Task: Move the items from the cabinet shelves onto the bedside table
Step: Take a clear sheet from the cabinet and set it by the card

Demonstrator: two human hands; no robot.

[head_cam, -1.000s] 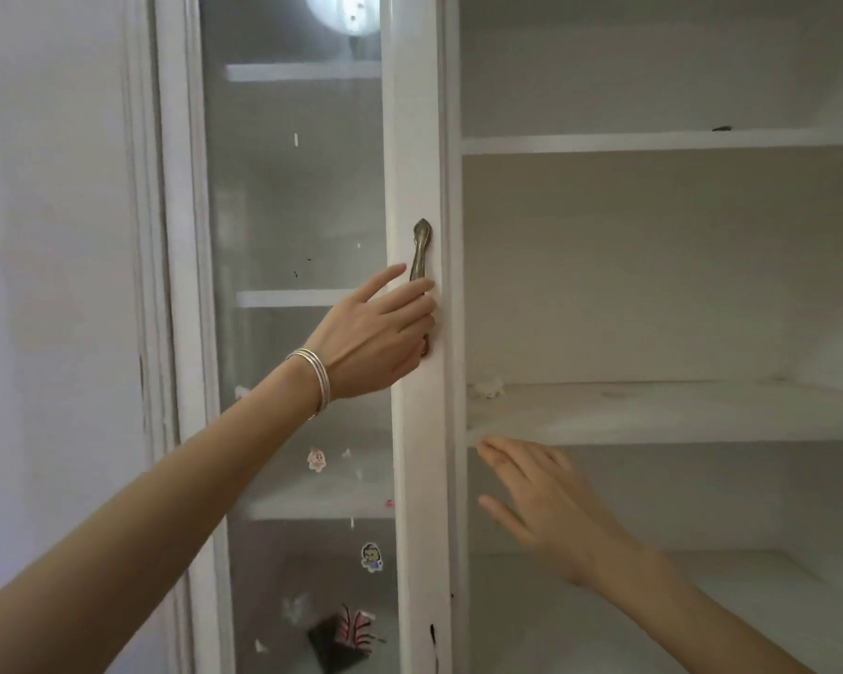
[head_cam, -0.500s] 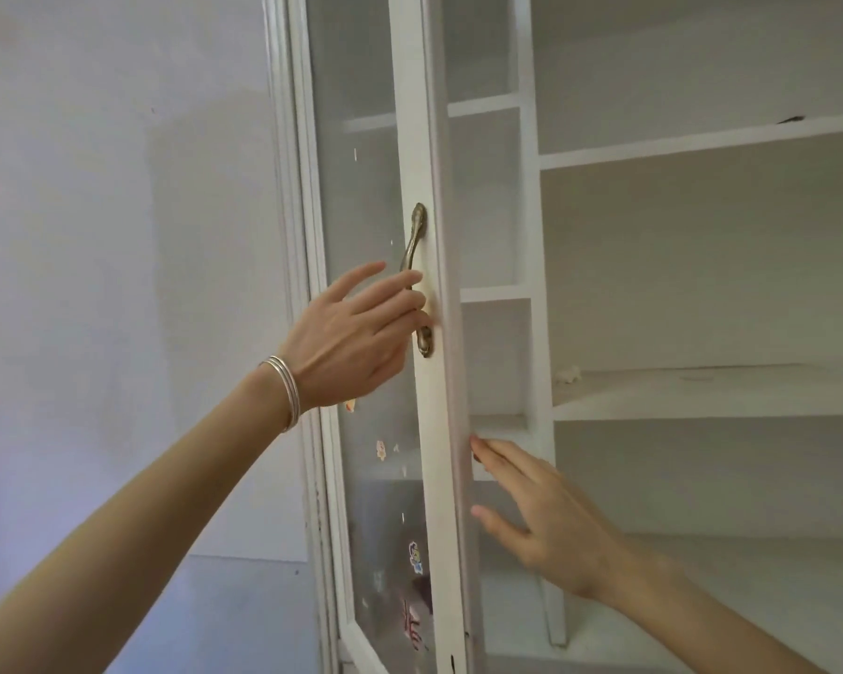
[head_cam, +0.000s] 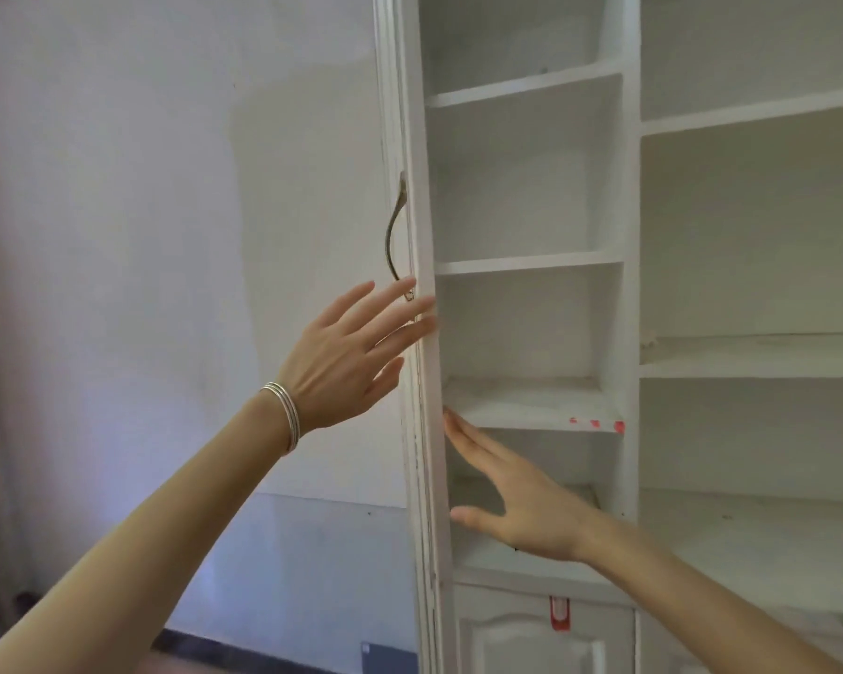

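The white cabinet door (head_cam: 422,430) stands swung out, seen edge-on, with its bronze handle (head_cam: 394,235) on the outer face. My left hand (head_cam: 346,357), wrist ringed with silver bangles, has straight fingers touching the door's outer side just below the handle. My right hand (head_cam: 521,503) is flat with straight fingers against the door's inner edge, in front of the narrow shelves (head_cam: 526,406). These narrow shelves show no items. The wide shelves (head_cam: 760,357) on the right also look bare apart from small specks.
A plain white wall (head_cam: 166,235) fills the left side. Below the shelves is a lower cabinet door (head_cam: 546,644) with a red tag (head_cam: 559,612). Red marks dot the front edge of one narrow shelf (head_cam: 599,424). A dark skirting runs along the floor at the bottom left.
The glass door has swung from nearly closed to fully open, edge-on to me. Both hands stayed on it, left outside, right on the inner edge. The view shifted left.
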